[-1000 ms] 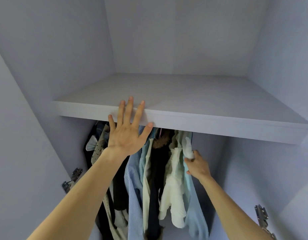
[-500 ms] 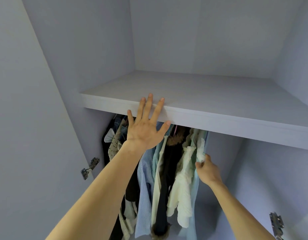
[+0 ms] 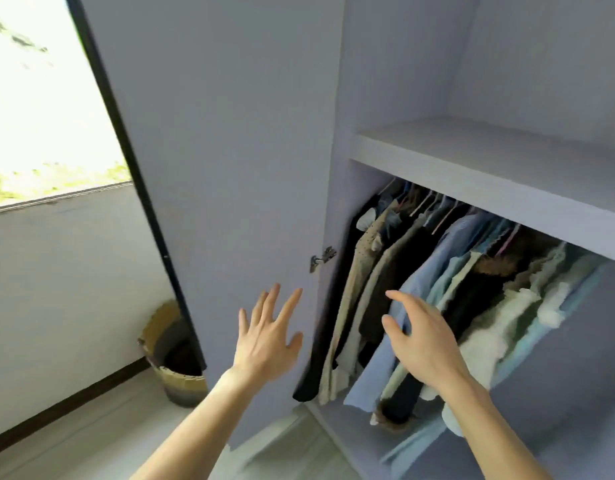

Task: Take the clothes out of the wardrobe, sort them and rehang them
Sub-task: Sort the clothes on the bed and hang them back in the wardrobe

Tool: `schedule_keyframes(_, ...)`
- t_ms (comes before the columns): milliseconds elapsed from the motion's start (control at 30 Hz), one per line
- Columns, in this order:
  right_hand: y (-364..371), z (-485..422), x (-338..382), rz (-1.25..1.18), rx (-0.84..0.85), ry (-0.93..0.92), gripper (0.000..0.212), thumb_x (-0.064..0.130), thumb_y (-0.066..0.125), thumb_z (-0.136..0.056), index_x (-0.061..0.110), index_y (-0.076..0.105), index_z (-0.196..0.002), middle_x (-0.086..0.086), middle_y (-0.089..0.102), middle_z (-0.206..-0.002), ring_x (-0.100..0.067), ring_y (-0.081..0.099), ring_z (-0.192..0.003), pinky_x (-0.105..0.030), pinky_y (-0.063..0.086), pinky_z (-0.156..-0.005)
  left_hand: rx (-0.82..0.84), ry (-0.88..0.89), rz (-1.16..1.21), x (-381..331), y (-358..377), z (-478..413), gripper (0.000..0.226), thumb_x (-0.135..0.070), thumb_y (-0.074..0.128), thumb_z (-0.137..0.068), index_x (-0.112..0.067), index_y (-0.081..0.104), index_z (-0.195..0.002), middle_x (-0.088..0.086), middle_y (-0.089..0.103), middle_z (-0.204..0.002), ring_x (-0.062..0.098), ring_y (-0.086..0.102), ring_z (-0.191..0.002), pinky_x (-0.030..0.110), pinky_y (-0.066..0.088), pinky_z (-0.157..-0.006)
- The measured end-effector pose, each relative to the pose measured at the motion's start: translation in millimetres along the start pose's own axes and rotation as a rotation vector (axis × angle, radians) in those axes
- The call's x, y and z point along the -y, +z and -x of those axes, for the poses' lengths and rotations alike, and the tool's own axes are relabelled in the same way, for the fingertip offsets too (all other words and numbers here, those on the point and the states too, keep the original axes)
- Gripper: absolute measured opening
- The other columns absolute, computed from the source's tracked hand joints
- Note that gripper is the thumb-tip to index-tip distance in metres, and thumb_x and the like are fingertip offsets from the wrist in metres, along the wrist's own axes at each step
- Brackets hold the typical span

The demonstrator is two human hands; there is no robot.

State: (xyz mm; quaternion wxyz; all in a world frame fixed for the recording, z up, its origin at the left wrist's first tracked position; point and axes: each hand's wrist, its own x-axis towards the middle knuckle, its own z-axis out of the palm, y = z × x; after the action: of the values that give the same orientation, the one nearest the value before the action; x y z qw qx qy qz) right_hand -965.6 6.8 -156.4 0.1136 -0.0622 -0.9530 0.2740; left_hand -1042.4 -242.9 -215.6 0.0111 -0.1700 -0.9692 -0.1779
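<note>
The clothes (image 3: pixel 437 289) hang packed together on hangers under the shelf (image 3: pixel 472 157) of the wardrobe (image 3: pixel 396 81), slanting in the tilted view. From the left they run: a black piece, a beige dotted one, a dark one, a pale blue striped shirt (image 3: pixel 420 282), a pale green one, a dark garment with a brown furry collar, a cream fleecy one and a light blue one at the right end.

The right hand (image 3: pixel 423 344) is up in front of the striped shirt, its fingers (image 3: pixel 401 298) apart and slightly bent, holding nothing; whether they touch the cloth I cannot tell. The left hand (image 3: pixel 268 341) is raised before the open door (image 3: pixel 230 168), fingers (image 3: pixel 289 306) spread wide and straight, also holding nothing.

A metal hinge (image 3: pixel 322 258) sits on the door's inner edge. Behind the door a worn round bin (image 3: pixel 174 368) stands on the floor (image 3: pixel 74 427) below a bright window (image 3: pixel 39 98).
</note>
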Motion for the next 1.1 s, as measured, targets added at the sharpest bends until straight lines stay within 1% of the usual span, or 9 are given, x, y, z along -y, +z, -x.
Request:
schedule_keyframes(133, 69.2, 15.6, 89.3, 0.051, 0.130, -0.321, 0.042, 0.033, 0.053, -0.099, 0.027, 0.052, -0.141, 0.006, 0.048, -0.147, -0.013, 0.035, -0.138, -0.028, 0.026, -0.115, -0.033, -0.314, -0.017, 104.1, -24.1, 113.4, 0.074, -0.045, 0.046, -0.098, -0.046, 0.000, -0.156, -0.004, -0.008, -0.167, 0.020, -0.008, -0.154, 0.053, 0.003, -0.122)
schedule_keyframes(267, 141.6, 61.2, 180.4, 0.069, 0.316, -0.615, 0.042, 0.036, 0.053, -0.099, 0.033, 0.052, -0.141, 0.008, 0.042, -0.152, -0.012, 0.025, -0.145, -0.030, 0.022, -0.118, -0.074, -0.672, -0.012, 184.9, -42.3, 247.8, 0.066, -0.044, 0.046, -0.097, -0.041, 0.014, -0.156, -0.004, 0.005, -0.167, 0.018, 0.002, -0.154, 0.048, 0.009, -0.123)
schedule_keyframes(367, 184.6, 112.4, 242.6, 0.057, 0.459, -0.835, 0.041, 0.035, 0.056, -0.098, 0.034, 0.054, -0.139, 0.008, 0.042, -0.152, -0.015, 0.025, -0.147, -0.035, 0.024, -0.121, -0.110, -0.925, 0.017, 217.6, -41.7, 360.9, 0.064, -0.044, 0.043, -0.096, -0.038, 0.021, -0.155, -0.003, 0.014, -0.166, 0.019, 0.011, -0.152, 0.048, 0.016, -0.121)
schedule_keyframes(467, 222.7, 169.9, 296.6, 0.059, 0.570, -1.058, 0.041, 0.034, 0.059, -0.096, 0.033, 0.057, -0.137, 0.005, 0.047, -0.150, -0.018, 0.030, -0.146, -0.039, 0.028, -0.120, -0.105, -1.178, 0.073, 227.3, -33.7, 471.3, 0.063, -0.044, 0.043, -0.097, -0.036, 0.020, -0.156, -0.003, 0.013, -0.165, 0.020, 0.012, -0.152, 0.051, 0.015, -0.120)
schedule_keyframes(600, 262.3, 250.8, 358.9, 0.075, 0.701, -1.320, 0.042, 0.043, 0.053, -0.098, 0.038, 0.052, -0.140, 0.010, 0.043, -0.152, -0.016, 0.026, -0.148, -0.036, 0.025, -0.120, -0.148, -1.453, 0.137, 213.2, -19.8, 600.0, 0.065, -0.047, 0.040, -0.099, -0.035, 0.015, -0.158, -0.003, 0.010, -0.166, 0.022, 0.010, -0.152, 0.054, 0.012, -0.121)
schedule_keyframes(667, 277.1, 293.2, 383.2, 0.082, 0.806, -1.429, 0.044, 0.047, 0.046, -0.100, 0.041, 0.046, -0.143, 0.012, 0.037, -0.156, -0.015, 0.020, -0.150, -0.037, 0.022, -0.122, -0.199, -1.565, 0.156, 192.9, -14.2, 653.2, 0.064, -0.046, 0.039, -0.100, -0.036, 0.013, -0.158, -0.004, 0.010, -0.166, 0.021, 0.009, -0.152, 0.053, 0.013, -0.121)
schedule_keyframes(767, 292.6, 356.7, 409.8, 0.074, 0.911, -1.608, 0.044, 0.049, 0.043, -0.100, 0.039, 0.046, -0.144, 0.011, 0.038, -0.156, -0.016, 0.022, -0.150, -0.034, 0.019, -0.121, -0.269, -1.742, 0.213, 153.5, -5.4, 715.0, 0.061, -0.045, 0.039, -0.102, -0.038, 0.014, -0.157, -0.008, 0.007, -0.165, 0.019, 0.005, -0.153, 0.052, 0.009, -0.122)
schedule_keyframes(967, 303.8, 465.8, 436.5, 0.063, 1.133, -1.916, 0.047, 0.052, 0.036, -0.102, 0.042, 0.038, -0.148, 0.012, 0.027, -0.161, -0.014, 0.013, -0.152, -0.034, 0.017, -0.123, -0.406, -2.064, 0.226, 65.9, 15.2, 790.4, 0.059, -0.043, 0.041, -0.101, -0.039, 0.020, -0.155, -0.006, 0.014, -0.164, 0.019, 0.011, -0.151, 0.052, 0.013, -0.121)
schedule_keyframes(1100, 304.9, 516.9, 435.8, 0.049, 1.232, -2.086, 0.047, 0.051, 0.036, -0.102, 0.041, 0.038, -0.148, 0.011, 0.029, -0.160, -0.013, 0.014, -0.152, -0.033, 0.015, -0.124, -0.470, -2.272, 0.263, 13.4, 36.1, 804.5, 0.058, -0.042, 0.042, -0.100, -0.036, 0.024, -0.154, -0.005, 0.017, -0.164, 0.019, 0.012, -0.151, 0.050, 0.015, -0.121)
